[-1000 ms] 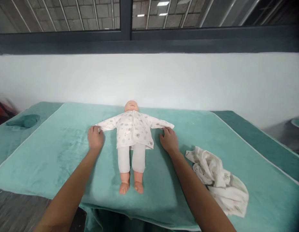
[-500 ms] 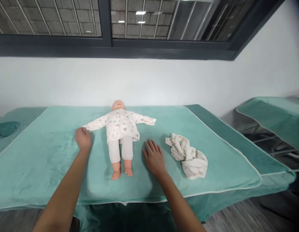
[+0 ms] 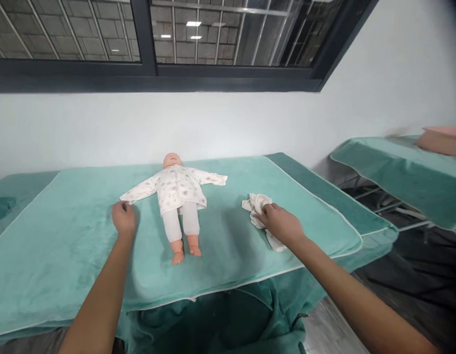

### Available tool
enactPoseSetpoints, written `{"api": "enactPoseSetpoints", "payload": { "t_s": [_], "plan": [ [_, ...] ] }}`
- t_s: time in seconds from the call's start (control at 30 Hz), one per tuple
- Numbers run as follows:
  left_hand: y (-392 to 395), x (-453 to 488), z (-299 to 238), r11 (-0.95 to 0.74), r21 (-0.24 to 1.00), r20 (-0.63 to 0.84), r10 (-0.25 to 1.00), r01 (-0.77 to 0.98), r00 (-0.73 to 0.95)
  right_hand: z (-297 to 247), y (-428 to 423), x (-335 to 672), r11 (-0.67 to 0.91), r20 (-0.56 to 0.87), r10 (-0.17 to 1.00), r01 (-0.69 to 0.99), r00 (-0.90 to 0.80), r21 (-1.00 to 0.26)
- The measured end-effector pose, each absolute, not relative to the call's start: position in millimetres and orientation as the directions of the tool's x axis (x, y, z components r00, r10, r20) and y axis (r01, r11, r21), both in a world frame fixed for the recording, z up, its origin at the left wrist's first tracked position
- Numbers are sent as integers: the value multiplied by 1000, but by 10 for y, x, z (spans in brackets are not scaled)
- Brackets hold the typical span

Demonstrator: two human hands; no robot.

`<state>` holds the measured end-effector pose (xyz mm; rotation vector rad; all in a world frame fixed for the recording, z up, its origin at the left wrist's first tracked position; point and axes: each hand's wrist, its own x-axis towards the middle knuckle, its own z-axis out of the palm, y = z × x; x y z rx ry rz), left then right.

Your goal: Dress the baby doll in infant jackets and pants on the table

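A baby doll (image 3: 172, 160) lies on its back on the green-covered bed (image 3: 80, 250), head toward the wall. It wears a white printed jacket (image 3: 179, 189) with both sleeves spread sideways, and white trousers (image 3: 181, 220); its feet are bare. At the cuff of the sleeve on the left, my left hand (image 3: 123, 218) is closed, its fingertips pinching the edge. My right hand (image 3: 283, 223) bends over a crumpled white printed cloth (image 3: 257, 204) to the right of the doll. Its thumb and fingers grip the cloth, partly hiding it.
Behind the bed stands a white wall (image 3: 220, 123) with a dark-framed barred window (image 3: 228, 73). At the right is another green-covered bed (image 3: 382, 157) on metal legs, with a pinkish basin-like object (image 3: 441, 140) on it. The bed cover hangs over the front edge.
My right hand has moved right from the bed surface onto the crumpled cloth and closed on it. My left hand stays at the sleeve cuff. The view has turned right.
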<state>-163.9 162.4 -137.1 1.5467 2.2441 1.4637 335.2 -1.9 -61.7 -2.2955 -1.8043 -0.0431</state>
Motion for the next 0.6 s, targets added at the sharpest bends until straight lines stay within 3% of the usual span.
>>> {"api": "enactPoseSetpoints", "payload": {
  "t_s": [0.07,0.13,0.23,0.3,0.37,0.5,0.53,0.6],
  "plan": [
    [1620,-1620,-1351,58,711,432,750,701,-501,-566,176,3400,-219,62,972,967,229,-128],
    [1619,-1600,-1336,60,704,430,757,707,-492,-484,340,3401,-181,5,982,958,187,-224],
    [1602,-1576,-1317,49,691,433,772,721,-466,-174,518,3291,-55,83,989,834,120,-549],
    [1560,-1550,-1292,38,692,434,776,721,-457,135,586,3124,54,150,984,641,97,-766],
    [1475,-1488,-1236,26,700,439,772,713,-460,450,614,2887,142,189,979,404,79,-904],
    [1157,-1183,-968,-121,784,460,771,609,-440,864,574,2312,268,262,961,68,-87,-961],
    [1055,-1075,-865,-168,791,465,790,589,-400,913,551,2172,290,284,949,26,-135,-957],
    [850,-856,-637,-326,869,420,883,372,-207,971,500,1918,325,325,920,-37,-218,-945]
  ]
}}
